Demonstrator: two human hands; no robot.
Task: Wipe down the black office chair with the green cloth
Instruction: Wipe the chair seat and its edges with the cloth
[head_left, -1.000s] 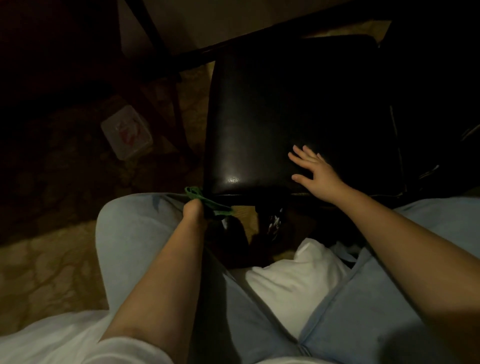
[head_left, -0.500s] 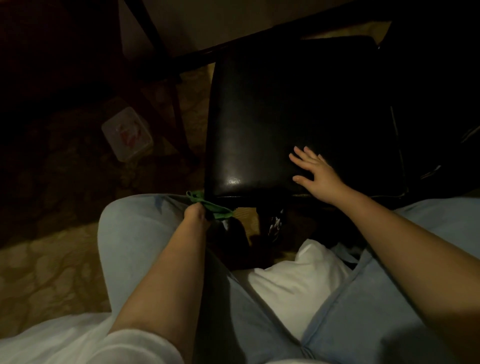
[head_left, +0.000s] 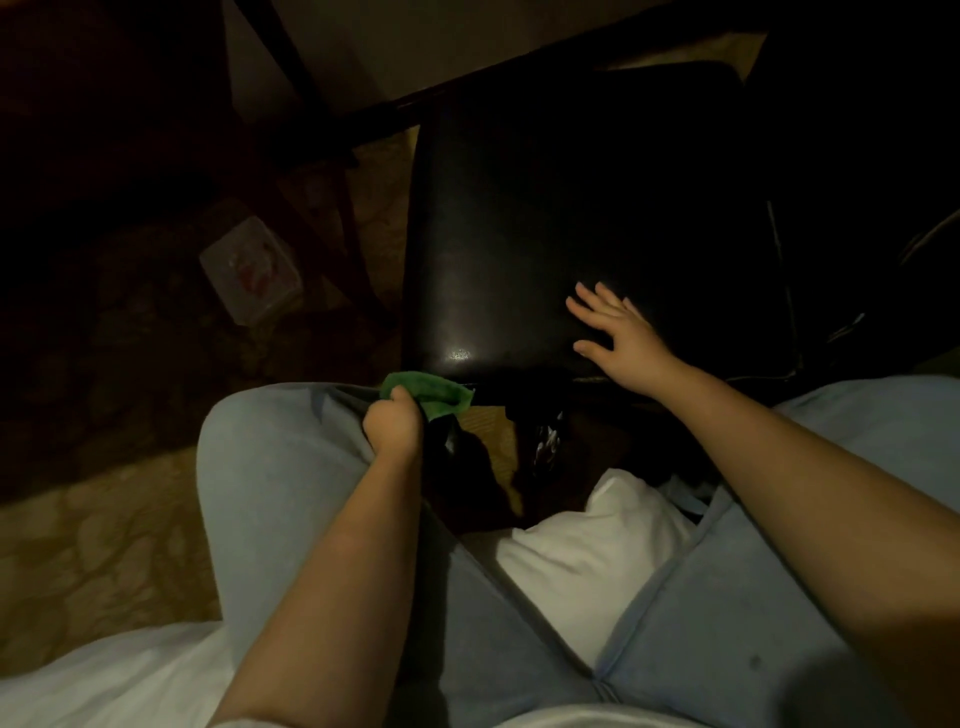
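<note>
Position: the black office chair (head_left: 519, 234) is standing directly ahead of the person, its seat filling the upper middle of the view.

Hands: the left hand (head_left: 395, 423) is grasping the green cloth (head_left: 434, 397) in a closed fist, with the fabric bunched. It is holding the cloth at the seat's near left corner, just below the front edge and above the knee. In this dim light I cannot confirm whether the cloth is actually touching the edge. The right hand (head_left: 618, 338) is lying flat on the near part of the seat, fingers spread and relaxed, gripping nothing.

Step in hand, by my judgement: the front edge of the seat is being wiped, starting from the left corner.

- The cloth is doing little while bunched; opening it out would put more fabric on the surface.
- It should be pressed flat and drawn along the edge towards the right hand in overlapping passes.
- The right hand is well placed for bracing the seat against swivelling, but it is covering a patch that will need its own pass.

Condition:

- The seat is showing glossy, leather-like black upholstery with rounded corners and a small highlight near the left corner.
- Its far and right portions are sinking into shadow, so no dust can be assessed there.
- The cloth is bright green and crumpled, with a flap projecting to the right of the fist.
</note>
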